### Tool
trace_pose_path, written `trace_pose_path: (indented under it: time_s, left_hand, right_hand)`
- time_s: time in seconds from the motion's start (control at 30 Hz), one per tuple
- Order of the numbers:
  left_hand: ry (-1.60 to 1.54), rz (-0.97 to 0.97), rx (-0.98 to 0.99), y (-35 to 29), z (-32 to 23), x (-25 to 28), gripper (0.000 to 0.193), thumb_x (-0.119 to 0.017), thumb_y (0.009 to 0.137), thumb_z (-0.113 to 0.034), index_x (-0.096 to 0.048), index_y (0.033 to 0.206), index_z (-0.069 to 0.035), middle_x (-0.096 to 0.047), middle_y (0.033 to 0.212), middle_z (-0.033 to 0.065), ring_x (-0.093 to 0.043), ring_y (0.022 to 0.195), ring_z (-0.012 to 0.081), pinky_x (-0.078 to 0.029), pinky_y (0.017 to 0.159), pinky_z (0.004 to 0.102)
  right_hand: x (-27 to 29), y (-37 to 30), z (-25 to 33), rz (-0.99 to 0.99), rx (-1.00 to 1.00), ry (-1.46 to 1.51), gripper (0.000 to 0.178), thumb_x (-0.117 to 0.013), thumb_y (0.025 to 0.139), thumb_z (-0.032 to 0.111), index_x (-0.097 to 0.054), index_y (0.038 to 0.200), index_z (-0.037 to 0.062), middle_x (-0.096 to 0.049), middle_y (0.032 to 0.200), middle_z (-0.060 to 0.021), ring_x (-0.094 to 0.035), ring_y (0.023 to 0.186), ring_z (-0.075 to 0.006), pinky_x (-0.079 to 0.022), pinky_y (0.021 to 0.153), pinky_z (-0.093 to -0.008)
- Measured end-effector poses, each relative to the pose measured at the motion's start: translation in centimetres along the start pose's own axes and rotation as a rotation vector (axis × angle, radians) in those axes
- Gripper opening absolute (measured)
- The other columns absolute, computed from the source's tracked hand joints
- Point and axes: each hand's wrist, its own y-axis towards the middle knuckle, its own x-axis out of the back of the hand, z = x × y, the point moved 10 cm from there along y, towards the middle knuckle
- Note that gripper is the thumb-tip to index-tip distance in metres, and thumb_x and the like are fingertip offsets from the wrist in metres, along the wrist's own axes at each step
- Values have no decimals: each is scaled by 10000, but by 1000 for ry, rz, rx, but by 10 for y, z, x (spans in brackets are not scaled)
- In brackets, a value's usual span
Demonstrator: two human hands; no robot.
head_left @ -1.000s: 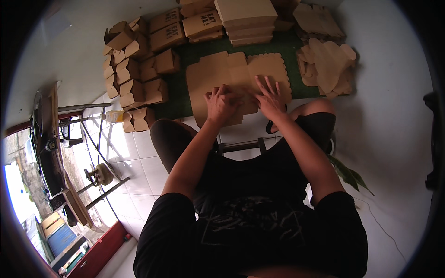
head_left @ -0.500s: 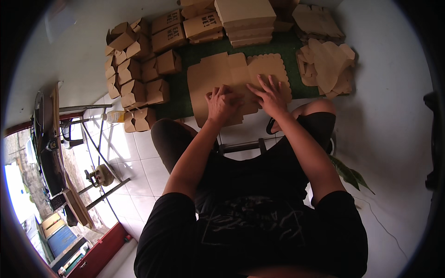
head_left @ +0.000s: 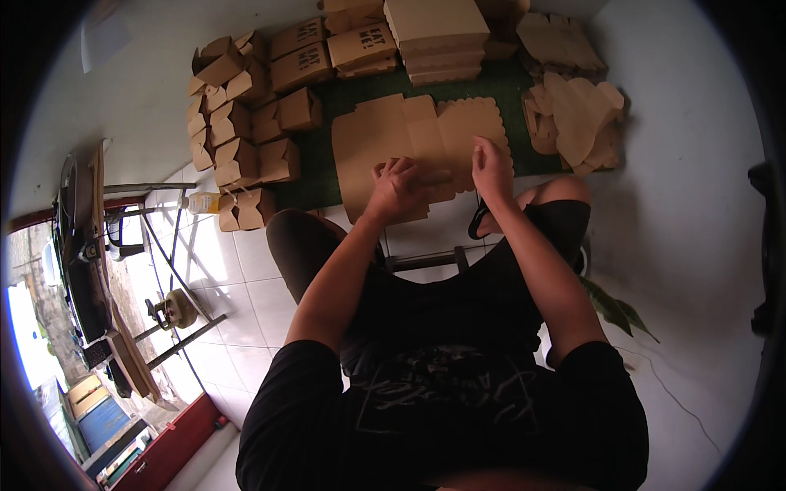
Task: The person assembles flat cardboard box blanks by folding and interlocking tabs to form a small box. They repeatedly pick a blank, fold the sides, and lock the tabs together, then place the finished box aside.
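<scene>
A: A pale wall [head_left: 679,164] closes off the right side, a tiled floor [head_left: 254,286] shows below, and a green-covered table [head_left: 318,164] stretches across the upper part. What lies in the middle?

B: A brown cardboard sheet [head_left: 419,135], opened out nearly flat, with a scalloped border on its right panel. Its near part reaches past the table's near edge.

A: And the left hand?

B: The left hand [head_left: 396,186] is over the sheet's near part, fingers bent. I can't tell whether that grip has anything caught in it.

A: The right one?

B: The right hand [head_left: 492,170] is at the near side of the scalloped panel, fingers drawn together. Whether its grip pinches the cardboard, I can't tell from this angle.

A: What's around them?

B: On the left, small folded boxes [head_left: 235,164], with a yellowish bottle [head_left: 203,203] beside the nearest ones. Beyond the sheet, printed brown boxes [head_left: 300,67] and a tall stack of cartons [head_left: 438,29]. On the right, a loose pile of cardboard pieces [head_left: 583,123].
</scene>
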Motion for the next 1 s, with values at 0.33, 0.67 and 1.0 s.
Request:
trace_pose_path:
  time_s: [0.33, 0.67, 1.0]
  left_hand:
    - [-203, -328, -159, 1, -29, 34, 153, -884, 946, -76, -823, 1078, -29, -803, 1042, 142, -810, 916, 381, -662, 785, 479]
    - [-224, -187, -142, -4, -24, 29, 337, -778, 1066, -264, -789, 1351, -85, -750, 1314, 192, -712, 1235, 425, -576, 1072, 508]
    - [292, -159, 232, -1, 52, -7, 744, -668, 1064, -671, -474, 1763, -504, -275, 1914, 152, -230, 1761, 460, -142, 1345, 803]
  right_hand:
    - [-17, -92, -70, 73, -1143, 751, 329, -811, 1052, 299, -694, 1288, 102, -666, 1191, -55, -706, 964, -257, -630, 905, -451]
    - [-45, -55, -19, 147, -879, 1441, 563, -783, 1109, 347, -572, 1575, 111, -637, 1492, -92, -630, 1363, -283, -543, 1196, -511]
    - [-53, -51, 22, 182, -613, 1190, 771, -745, 1150, 477, -415, 1746, 117, -521, 1712, -96, -520, 1582, -271, -454, 1308, -571]
